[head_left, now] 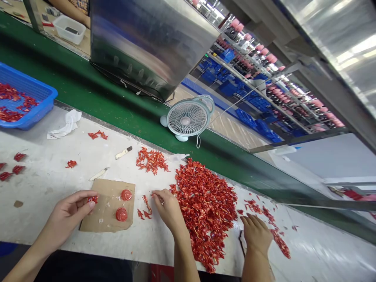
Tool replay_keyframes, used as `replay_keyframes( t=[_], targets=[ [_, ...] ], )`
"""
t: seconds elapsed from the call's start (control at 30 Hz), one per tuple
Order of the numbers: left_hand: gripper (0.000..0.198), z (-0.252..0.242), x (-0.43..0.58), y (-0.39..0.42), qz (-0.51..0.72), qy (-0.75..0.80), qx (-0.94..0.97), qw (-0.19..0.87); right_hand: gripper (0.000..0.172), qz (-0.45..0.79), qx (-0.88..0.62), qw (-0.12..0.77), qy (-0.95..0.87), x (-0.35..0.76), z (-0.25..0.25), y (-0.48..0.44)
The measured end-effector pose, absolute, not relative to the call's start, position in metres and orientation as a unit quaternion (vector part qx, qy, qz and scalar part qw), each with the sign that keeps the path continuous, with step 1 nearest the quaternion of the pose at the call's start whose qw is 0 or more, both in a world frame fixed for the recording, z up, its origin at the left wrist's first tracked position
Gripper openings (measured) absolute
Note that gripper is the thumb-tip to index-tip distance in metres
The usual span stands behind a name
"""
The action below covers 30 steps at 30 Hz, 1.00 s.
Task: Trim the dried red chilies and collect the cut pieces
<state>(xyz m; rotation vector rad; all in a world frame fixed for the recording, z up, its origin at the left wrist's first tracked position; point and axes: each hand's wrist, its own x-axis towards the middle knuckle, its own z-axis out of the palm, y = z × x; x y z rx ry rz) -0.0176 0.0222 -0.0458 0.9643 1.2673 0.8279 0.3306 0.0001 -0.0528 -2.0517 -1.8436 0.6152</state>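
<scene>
At the cardboard's (110,192) left edge, the left hand (73,209) pinches a red piece (93,199) that slackening could drop, the right hand's (168,205) grip unclear.

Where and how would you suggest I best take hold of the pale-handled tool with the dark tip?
I'd pinch the dark-tipped tool at the middle of its pale handle, coming from above on the near left. It lies flat and slim, handle end toward the near left and dark tip pointing far right, so this should keep fingers off the tip.
</scene>
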Motion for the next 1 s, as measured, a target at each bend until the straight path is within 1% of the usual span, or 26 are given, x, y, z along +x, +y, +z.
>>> replay_keyframes(
  t=[0.1, 0.2, 0.3, 0.4, 0.63, 0.8, 0.87, 0.93, 1.0],
  targets=[
    [0.031, -0.046, -0.017, 0.023, 0.366, 0.55, 0.414, 0.626, 0.029, 0.187, -0.731, 0.18, -0.631, 0.334, -0.06, -0.003],
    [0.033, -0.044, -0.019, 0.022, 0.363, 0.562, 0.407, 0.622, 0.026, 0.176, -0.729, 0.194, -0.632, 0.335, -0.057, -0.007],
    [0.041, -0.045, -0.021, 0.02, 0.35, 0.571, 0.402, 0.624, 0.021, 0.186, -0.718, 0.18, -0.646, 0.333, -0.054, -0.01],
    [0.047, -0.049, -0.022, 0.017, 0.331, 0.565, 0.415, 0.631, 0.02, 0.196, -0.719, 0.169, -0.645, 0.331, -0.056, -0.01],
    [0.045, -0.069, -0.016, 0.014, 0.285, 0.535, 0.467, 0.644, 0.023, 0.193, -0.745, 0.181, -0.612, 0.327, -0.065, -0.001],
    [0.041, -0.069, -0.011, 0.015, 0.28, 0.538, 0.513, 0.608, 0.024, 0.204, -0.752, 0.205, -0.592, 0.323, -0.053, 0.003],
    [0.039, -0.067, -0.01, 0.015, 0.287, 0.535, 0.529, 0.594, 0.027, 0.256, -0.742, 0.251, -0.566, 0.314, -0.045, 0.003],
    [0.037, -0.066, -0.009, 0.014, 0.287, 0.531, 0.54, 0.586, 0.03, 0.368, -0.707, 0.312, -0.517, 0.3, -0.038, 0.004],
    [0.036, -0.066, -0.009, 0.015, 0.285, 0.532, 0.546, 0.581, 0.032, 0.472, -0.662, 0.352, -0.464, 0.284, -0.035, 0.006]
  ],
)
